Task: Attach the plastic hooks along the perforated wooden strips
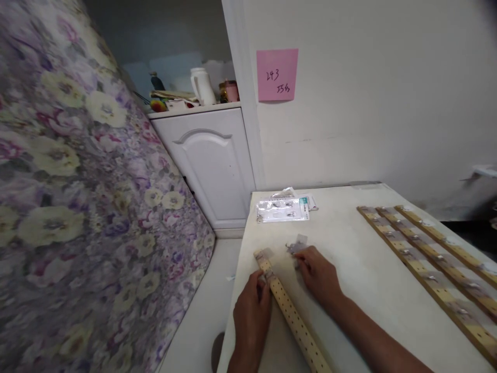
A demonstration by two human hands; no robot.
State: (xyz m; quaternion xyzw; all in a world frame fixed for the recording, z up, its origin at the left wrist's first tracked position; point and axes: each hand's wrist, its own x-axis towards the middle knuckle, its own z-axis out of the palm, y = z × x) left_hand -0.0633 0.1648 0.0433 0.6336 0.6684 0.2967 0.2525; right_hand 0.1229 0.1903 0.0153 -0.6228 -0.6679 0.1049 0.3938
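A long wooden strip with rows of small holes lies slantwise on the white table. My left hand rests against its left side near the far end, fingers curled onto a small clear piece on the strip. My right hand lies just right of the strip, fingers bent over a small clear packet with a metal hook on the table.
Three more perforated strips with hooks lie side by side at the table's right. Clear packets of hooks sit at the far edge. A pink note hangs on the wall. A flowered mattress leans at left, beside a white cabinet.
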